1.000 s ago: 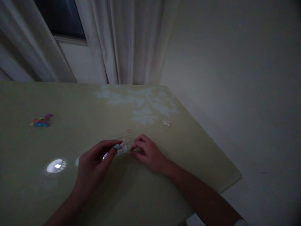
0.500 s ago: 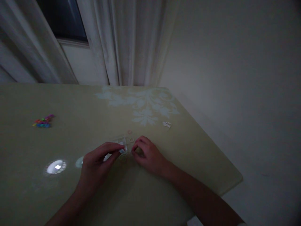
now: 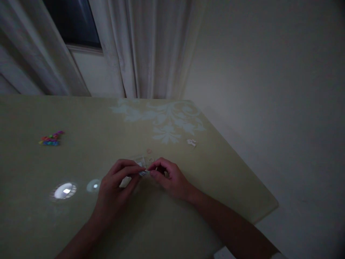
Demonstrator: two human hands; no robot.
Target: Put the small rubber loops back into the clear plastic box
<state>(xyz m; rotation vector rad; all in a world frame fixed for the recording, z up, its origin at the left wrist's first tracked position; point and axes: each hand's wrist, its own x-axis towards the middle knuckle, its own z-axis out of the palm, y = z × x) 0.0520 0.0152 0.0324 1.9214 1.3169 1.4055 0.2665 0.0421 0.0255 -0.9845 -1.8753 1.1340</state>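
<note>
My left hand (image 3: 118, 181) pinches a small black-and-white striped piece (image 3: 143, 173) between thumb and fingers; its exact kind is too small to make out. From the right, my right hand (image 3: 169, 176) has its thumb and forefinger pressed together at the end of that piece, and whether it grips the piece or something tiny beside it is hidden. Behind the fingers lies a clear plastic box (image 3: 140, 159), partly covered by my left hand. Just beyond my right fingertips are a pale small ring (image 3: 151, 160) and a pinkish one (image 3: 149, 151), flat on the table.
A bundle of bright multicoloured small pieces (image 3: 51, 139) lies on the table (image 3: 81, 118) at the left. Small white pieces (image 3: 191, 142) sit toward the right edge. Curtains (image 3: 151, 50) and a wall stand behind. A white object (image 3: 224, 253) shows at the bottom edge.
My hands have come together: the left moved slightly right with the striped piece, and my right fingertips now meet its end. The box and rings stayed in place.
</note>
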